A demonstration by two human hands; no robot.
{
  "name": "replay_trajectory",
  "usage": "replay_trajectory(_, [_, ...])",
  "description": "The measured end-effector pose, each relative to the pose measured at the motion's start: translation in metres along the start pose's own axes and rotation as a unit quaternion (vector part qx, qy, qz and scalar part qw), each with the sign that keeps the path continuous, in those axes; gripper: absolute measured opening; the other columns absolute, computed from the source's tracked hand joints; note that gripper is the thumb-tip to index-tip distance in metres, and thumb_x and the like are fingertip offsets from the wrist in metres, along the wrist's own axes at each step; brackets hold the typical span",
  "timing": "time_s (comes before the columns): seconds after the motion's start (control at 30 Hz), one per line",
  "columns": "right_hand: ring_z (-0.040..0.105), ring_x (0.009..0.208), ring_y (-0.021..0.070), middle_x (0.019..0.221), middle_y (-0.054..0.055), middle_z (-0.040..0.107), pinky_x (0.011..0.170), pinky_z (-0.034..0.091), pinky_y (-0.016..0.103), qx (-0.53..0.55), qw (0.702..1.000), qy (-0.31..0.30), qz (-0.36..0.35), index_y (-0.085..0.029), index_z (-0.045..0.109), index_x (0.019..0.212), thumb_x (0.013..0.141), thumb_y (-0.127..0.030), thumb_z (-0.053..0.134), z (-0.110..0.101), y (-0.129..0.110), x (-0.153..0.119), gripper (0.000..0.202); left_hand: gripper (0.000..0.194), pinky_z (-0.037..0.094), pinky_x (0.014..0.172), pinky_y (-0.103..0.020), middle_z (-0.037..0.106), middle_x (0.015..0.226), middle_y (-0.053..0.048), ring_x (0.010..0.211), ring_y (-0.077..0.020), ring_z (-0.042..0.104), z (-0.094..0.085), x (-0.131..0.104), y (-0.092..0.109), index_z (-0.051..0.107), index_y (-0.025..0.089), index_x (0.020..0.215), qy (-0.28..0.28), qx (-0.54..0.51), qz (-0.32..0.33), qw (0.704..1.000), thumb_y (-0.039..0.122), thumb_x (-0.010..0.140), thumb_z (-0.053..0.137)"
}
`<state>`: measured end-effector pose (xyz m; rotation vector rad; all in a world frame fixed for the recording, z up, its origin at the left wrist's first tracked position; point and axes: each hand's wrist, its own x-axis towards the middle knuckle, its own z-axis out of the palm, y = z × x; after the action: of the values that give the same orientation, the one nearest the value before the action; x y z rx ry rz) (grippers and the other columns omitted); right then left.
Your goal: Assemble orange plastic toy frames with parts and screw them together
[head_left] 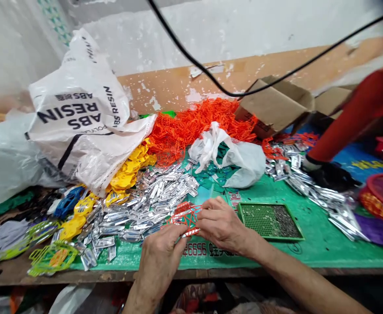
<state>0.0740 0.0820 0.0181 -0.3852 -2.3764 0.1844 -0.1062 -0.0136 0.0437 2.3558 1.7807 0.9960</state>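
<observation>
An orange plastic lattice frame (pixel 189 214) with shiny silver strips is held between both hands above the green table cover. My left hand (pixel 163 249) grips its near left side, thumb and fingers closed. On its right side my right hand (pixel 220 221) pinches the frame; the fingertips partly cover what they touch. Left of the hands spreads a heap of small silver metal-looking pieces (pixel 163 188). To the right of my right hand lies a green mesh tray (pixel 257 216) with small dark-grey bits gathered in its right half.
Behind the hands are a pile of orange lattice frames (pixel 207 115) and a white plastic bag (pixel 244 152). A large resin sack (pixel 80 104) and yellow plastic parts (pixel 129 168) stand left. A co-worker's red sleeve (pixel 351 113) reaches in near cardboard boxes (pixel 273 102). A black cable (pixel 211 80) hangs overhead.
</observation>
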Motion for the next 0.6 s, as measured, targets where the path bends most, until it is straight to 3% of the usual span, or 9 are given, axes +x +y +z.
replay_trajectory(0.13, [0.052,0.088,0.0177,0.072,-0.001,0.064,0.079,0.029,0.035,0.054,0.997,-0.052,0.03,-0.017,0.062,0.076,0.093,-0.034,0.058,-0.004,0.003,0.0,0.024,0.013,0.054,0.064,-0.028,0.075,0.077,-0.001,0.07,-0.0191,0.069,-0.007,0.011,-0.002,0.072,0.023,0.083,-0.091,0.009,0.002,0.996,0.014,0.084,0.062])
replay_trajectory(0.27, [0.052,0.09,0.0159,0.077,-0.001,0.065,0.084,0.032,0.034,0.107,0.988,-0.102,0.034,-0.018,0.062,0.078,0.093,-0.033,0.058,-0.008,0.005,0.001,0.022,0.013,0.052,0.064,-0.026,0.072,0.071,0.0,0.071,-0.0188,0.066,-0.016,0.028,-0.003,0.069,0.024,0.07,-0.168,-0.076,0.011,0.983,0.019,0.081,0.064])
replay_trajectory(0.43, [0.054,0.086,0.0131,0.075,-0.003,0.063,0.085,0.035,0.031,0.128,0.983,-0.133,0.018,-0.018,0.06,0.076,0.092,-0.036,0.059,-0.013,0.01,0.007,0.024,0.025,0.049,0.049,-0.019,0.066,0.059,0.003,0.053,-0.0143,0.059,-0.021,0.045,0.003,0.064,0.023,0.064,-0.277,-0.164,-0.044,0.946,0.033,0.086,0.056])
replay_trajectory(0.6, [0.055,0.087,0.0131,0.077,-0.003,0.066,0.085,0.037,0.029,0.134,0.982,-0.133,0.021,-0.019,0.061,0.079,0.093,-0.036,0.058,-0.018,0.005,0.007,0.022,0.025,0.056,0.061,-0.021,0.073,0.072,0.001,0.064,-0.0175,0.065,-0.02,0.039,0.003,0.073,0.026,0.08,-0.29,-0.19,-0.028,0.938,0.042,0.087,0.055])
